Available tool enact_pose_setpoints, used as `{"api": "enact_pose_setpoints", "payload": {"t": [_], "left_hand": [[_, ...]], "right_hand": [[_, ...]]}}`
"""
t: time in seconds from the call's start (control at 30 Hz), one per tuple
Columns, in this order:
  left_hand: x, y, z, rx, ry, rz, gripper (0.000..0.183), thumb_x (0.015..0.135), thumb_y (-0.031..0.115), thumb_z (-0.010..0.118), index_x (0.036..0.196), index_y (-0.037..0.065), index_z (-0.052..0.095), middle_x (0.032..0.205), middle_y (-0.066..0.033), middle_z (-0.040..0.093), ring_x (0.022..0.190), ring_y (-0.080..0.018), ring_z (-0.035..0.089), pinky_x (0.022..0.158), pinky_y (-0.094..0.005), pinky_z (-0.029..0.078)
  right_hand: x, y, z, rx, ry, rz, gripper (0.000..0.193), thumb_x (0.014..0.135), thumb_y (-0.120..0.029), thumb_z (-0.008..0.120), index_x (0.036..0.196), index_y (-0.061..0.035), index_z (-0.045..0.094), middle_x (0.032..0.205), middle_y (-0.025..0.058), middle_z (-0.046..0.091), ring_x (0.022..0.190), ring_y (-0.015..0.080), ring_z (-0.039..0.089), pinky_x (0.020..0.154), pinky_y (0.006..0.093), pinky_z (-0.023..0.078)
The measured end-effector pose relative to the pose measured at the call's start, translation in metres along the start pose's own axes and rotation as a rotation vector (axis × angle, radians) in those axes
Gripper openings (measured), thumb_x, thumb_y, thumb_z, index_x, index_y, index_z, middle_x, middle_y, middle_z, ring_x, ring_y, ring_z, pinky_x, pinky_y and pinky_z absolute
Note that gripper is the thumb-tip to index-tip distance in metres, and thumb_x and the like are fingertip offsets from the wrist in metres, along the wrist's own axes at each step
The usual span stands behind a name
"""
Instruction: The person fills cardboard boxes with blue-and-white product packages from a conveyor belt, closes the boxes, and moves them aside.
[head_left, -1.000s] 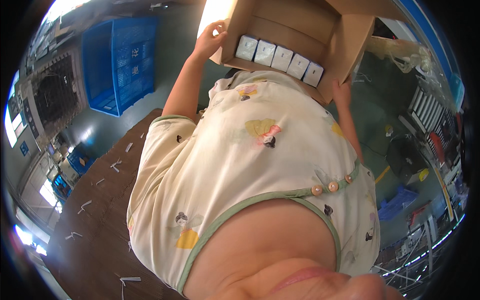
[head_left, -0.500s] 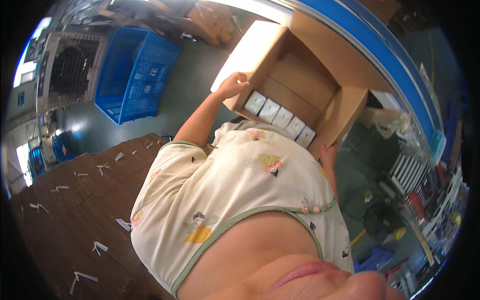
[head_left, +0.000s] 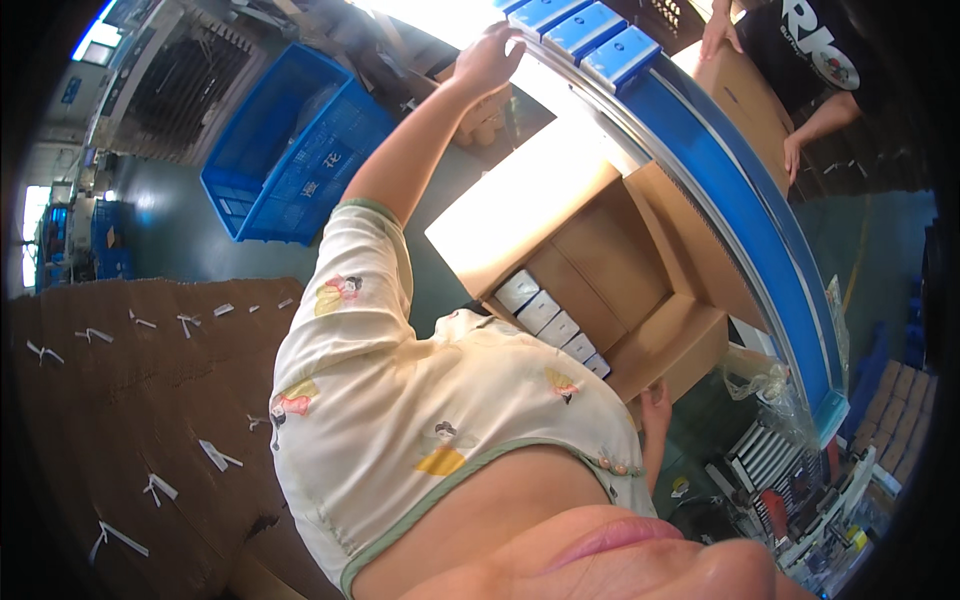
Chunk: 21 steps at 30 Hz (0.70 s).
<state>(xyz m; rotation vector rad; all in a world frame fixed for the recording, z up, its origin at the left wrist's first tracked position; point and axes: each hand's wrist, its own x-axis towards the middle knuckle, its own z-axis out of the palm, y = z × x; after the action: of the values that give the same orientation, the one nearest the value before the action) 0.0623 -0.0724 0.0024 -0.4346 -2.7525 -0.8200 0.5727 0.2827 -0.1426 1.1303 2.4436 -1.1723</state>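
An open cardboard carton (head_left: 600, 250) sits in front of my body, with a row of several small white boxes (head_left: 539, 311) along its near inner side. My left arm stretches up and away past the carton. My left hand (head_left: 487, 62), fingers apart and slightly bent, is at the edge of the conveyor, beside several blue-and-white boxes (head_left: 620, 55). I see nothing held in it; whether its fingertips touch a box is unclear. Low at the carton's right side, my right hand (head_left: 655, 408) grips the cardboard, its fingers partly hidden.
A blue conveyor (head_left: 740, 190) curves along the carton's far side. Across it, another person's hands (head_left: 722, 32) hold a cardboard box (head_left: 742, 100). A blue plastic crate (head_left: 300, 150) stands left on the floor, and brown cardboard (head_left: 150, 400) with white strips lies at lower left.
My left hand has left the carton's flap and moved up and away to the conveyor. The blue-and-white boxes and the other person have come into view. My right hand stays at the carton.
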Motion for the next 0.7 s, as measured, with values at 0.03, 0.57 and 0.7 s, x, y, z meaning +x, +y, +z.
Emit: {"api": "enact_pose_setpoints", "payload": {"t": [0.03, 0.57, 0.7], "left_hand": [[0.021, -0.007, -0.004, 0.054, 0.047, -0.014, 0.039, 0.087, 0.038, 0.043, 0.117, 0.014, 0.051, 0.134, -0.0091, 0.037, 0.118, -0.0278, 0.041, 0.097, -0.0386, 0.034], [0.143, -0.018, 0.044, -0.105, -0.410, 0.042, 0.069, 0.071, 0.045, 0.061, 0.123, 0.003, 0.042, 0.114, -0.0220, 0.050, 0.103, -0.0324, 0.053, 0.088, -0.0376, 0.042], [0.110, 0.071, 0.099, 0.003, -0.508, 0.321, 0.086, 0.063, 0.050, 0.067, 0.119, -0.010, 0.039, 0.103, -0.0264, 0.055, 0.093, -0.0345, 0.059, 0.080, -0.0359, 0.047]], "right_hand": [[0.000, -0.023, -0.013, -0.021, 0.070, -0.054, 0.052, 0.077, -0.018, 0.059, 0.123, -0.0007, 0.041, 0.117, 0.0188, 0.050, 0.107, 0.0303, 0.049, 0.090, 0.0346, 0.038], [0.091, -0.316, -0.085, -0.031, 0.335, -0.699, 0.044, 0.083, -0.012, 0.053, 0.124, 0.0006, 0.043, 0.118, 0.0175, 0.051, 0.109, 0.0258, 0.048, 0.089, 0.0325, 0.039], [0.198, -0.307, -0.096, -0.087, 0.192, -0.435, 0.088, 0.072, -0.033, 0.064, 0.131, 0.0113, 0.015, 0.115, 0.0291, 0.048, 0.102, 0.0324, 0.052, 0.084, 0.0321, 0.041]]}}
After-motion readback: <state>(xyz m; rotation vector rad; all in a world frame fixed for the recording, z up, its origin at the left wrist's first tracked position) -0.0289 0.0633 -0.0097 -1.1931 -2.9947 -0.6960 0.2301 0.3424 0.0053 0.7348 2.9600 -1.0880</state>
